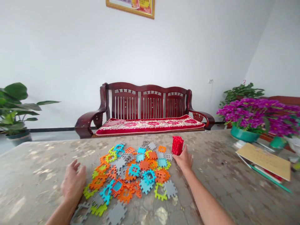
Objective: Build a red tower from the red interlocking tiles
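A spread of notched interlocking plastic tiles in orange, blue, grey and lime green covers the middle of the table, among them an orange window tile [126,192] and a grey square tile [117,213]. My left hand [73,179] is at the left side of the pile, its fingers loosely bent and apart, with nothing in it. On the far right of the pile, my right hand [184,158] grips a stack of red tiles [177,145] between thumb and fingers. The stack is upright; whether its base touches the table is hidden.
The patterned table [161,215] extends to both sides. On its right lie a brown envelope [264,161] and a green stick [272,179], with purple flowers in a teal pot [245,133] behind. Beyond the table stands a dark red wooden bench [151,100]. A potted plant [17,109] is at left.
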Motion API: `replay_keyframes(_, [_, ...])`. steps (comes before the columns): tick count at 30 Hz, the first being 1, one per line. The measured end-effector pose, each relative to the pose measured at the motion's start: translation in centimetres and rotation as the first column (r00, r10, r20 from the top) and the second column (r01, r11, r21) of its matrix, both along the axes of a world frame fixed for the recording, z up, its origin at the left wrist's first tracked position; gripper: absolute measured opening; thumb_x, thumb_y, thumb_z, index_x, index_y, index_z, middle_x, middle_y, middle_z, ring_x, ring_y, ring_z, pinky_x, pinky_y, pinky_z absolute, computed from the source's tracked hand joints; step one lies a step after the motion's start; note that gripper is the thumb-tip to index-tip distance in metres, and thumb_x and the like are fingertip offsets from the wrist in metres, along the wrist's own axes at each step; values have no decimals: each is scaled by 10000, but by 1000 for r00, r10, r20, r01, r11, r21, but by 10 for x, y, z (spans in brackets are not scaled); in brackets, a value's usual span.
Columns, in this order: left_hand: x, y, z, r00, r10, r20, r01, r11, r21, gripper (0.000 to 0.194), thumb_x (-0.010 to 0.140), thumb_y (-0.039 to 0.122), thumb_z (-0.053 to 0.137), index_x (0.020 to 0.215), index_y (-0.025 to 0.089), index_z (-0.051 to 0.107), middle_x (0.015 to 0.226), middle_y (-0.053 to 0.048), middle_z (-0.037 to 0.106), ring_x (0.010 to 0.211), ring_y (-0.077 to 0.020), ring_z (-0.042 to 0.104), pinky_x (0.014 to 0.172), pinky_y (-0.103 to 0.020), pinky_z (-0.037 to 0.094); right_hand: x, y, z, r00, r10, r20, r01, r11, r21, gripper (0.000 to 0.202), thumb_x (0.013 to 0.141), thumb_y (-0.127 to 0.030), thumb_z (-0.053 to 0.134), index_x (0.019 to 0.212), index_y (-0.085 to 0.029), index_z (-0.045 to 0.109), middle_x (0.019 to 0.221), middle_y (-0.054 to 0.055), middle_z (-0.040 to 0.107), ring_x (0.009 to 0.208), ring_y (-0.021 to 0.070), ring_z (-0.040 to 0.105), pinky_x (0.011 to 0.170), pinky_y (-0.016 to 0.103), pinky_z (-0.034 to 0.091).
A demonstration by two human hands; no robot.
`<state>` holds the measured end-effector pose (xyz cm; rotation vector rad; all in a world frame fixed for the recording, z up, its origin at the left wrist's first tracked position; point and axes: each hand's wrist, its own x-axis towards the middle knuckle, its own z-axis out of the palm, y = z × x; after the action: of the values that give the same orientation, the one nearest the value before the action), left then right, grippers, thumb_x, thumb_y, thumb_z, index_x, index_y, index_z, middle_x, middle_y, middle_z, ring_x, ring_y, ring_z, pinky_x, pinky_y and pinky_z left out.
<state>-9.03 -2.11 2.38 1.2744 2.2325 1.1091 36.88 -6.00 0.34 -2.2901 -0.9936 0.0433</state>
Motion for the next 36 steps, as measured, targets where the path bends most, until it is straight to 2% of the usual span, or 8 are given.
replay_keyframes(1, [0,1,-3,999,-1,-39,0,1000,-4,608,918,394,379,1484,172,345,1465,-121,529,1313,-301,524,1097,-483,401,-1,0,2,1000,-7,16,8,999,-32,1020,676,-461,694,1521,-123,233,1244,189,647,1183,361,579,988,477,409])
replay_keyframes(6, [-1,3,-9,999,-43,5,43,999,4,675,884,398,414,1502,136,340,1461,-160,522,1330,-332,501,1112,-480,374,-3,2,6,997,-45,60,51,994,-97,980,711,-468,664,1516,-139,213,1238,173,656,1168,343,592,969,475,420])
replay_keyframes(12, [-6,4,-14,997,-77,-25,77,997,22,664,881,406,408,1482,128,372,1441,-177,538,1311,-355,514,1094,-493,382,-6,4,8,993,-62,103,75,989,-130,912,751,-502,617,1495,-124,247,1215,182,663,1157,339,603,956,469,436])
replay_keyframes(17, [-5,4,-12,998,-70,-10,70,998,1,658,885,411,401,1487,148,359,1452,-154,534,1293,-323,539,1097,-467,394,-2,7,8,992,-51,113,67,987,-145,896,757,-525,615,1478,-113,278,1181,194,676,1140,345,617,958,475,438])
replay_keyframes(23, [-9,6,-16,997,-64,-46,66,998,26,656,878,394,422,1479,130,384,1422,-166,561,1290,-351,538,1080,-516,412,11,12,8,992,-63,112,81,984,-160,858,769,-513,615,1457,-107,301,1176,191,680,1120,334,625,934,434,464])
replay_keyframes(36, [-13,13,-19,997,-66,-46,66,998,-6,674,886,441,390,1503,175,336,1463,-133,528,1307,-311,527,1090,-463,397,53,22,7,987,-120,110,137,978,-158,762,757,-542,614,1363,-142,382,1157,198,676,1115,338,621,925,438,462])
